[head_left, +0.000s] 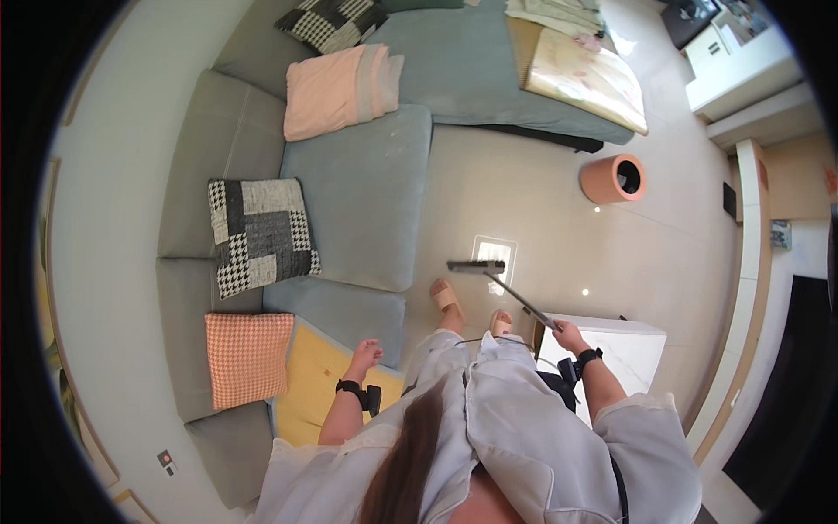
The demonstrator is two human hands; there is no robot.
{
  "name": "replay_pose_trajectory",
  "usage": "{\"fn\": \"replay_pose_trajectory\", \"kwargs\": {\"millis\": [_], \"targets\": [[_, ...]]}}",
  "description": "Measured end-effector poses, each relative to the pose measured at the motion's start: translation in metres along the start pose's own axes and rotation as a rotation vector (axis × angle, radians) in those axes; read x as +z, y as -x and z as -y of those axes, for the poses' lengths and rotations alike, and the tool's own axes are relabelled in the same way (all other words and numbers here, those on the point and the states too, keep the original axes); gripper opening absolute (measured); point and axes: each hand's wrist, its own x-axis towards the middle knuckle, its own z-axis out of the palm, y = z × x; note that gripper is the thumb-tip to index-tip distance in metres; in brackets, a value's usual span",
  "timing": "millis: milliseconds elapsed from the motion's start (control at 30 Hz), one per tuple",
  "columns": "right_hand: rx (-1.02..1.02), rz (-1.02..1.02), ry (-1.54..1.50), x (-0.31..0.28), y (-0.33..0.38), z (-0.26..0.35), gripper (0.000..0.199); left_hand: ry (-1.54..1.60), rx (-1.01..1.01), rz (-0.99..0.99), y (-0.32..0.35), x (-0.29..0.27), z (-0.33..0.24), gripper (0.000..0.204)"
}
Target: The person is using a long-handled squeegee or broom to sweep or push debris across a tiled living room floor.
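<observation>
My right hand [569, 335] grips the end of a long dark handle of a flat mop [511, 293], whose head [476, 266] rests on the glossy tiled floor in front of my feet in pink slippers. My left hand [365, 355] hangs free with fingers loosely apart, just above the yellow cushion [316, 371] at the sofa's near end. Both wrists wear black bands.
A grey-blue corner sofa [358, 188] carries a checked cushion [260, 234], an orange houndstooth cushion [248, 356] and a pink cushion [336, 92]. A white marble-topped table [630, 348] stands at my right. A round terracotta bin [613, 179] sits on the floor farther off.
</observation>
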Motion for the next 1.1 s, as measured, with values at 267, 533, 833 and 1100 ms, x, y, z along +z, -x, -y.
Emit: {"fn": "replay_pose_trajectory", "kwargs": {"millis": [267,533,833,1100], "targets": [[0.346,-0.052,-0.724,-0.023,0.050,-0.090,0.040,-0.229,0.219,0.077,0.012,0.061,-0.045,0.026],[0.497,-0.234,-1.045,-0.059,0.045,-0.145,0.042,-0.373,0.185,0.065,0.022,0.092,-0.016,0.025],[0.451,-0.360,-1.042,-0.058,0.025,-0.255,0.006,-0.302,0.052,0.042,0.044,0.107,0.044,0.026],[0.476,0.055,-1.068,-0.070,0.025,-0.192,0.019,-0.190,0.068,-0.044,0.072,0.107,0.067,0.026]]}}
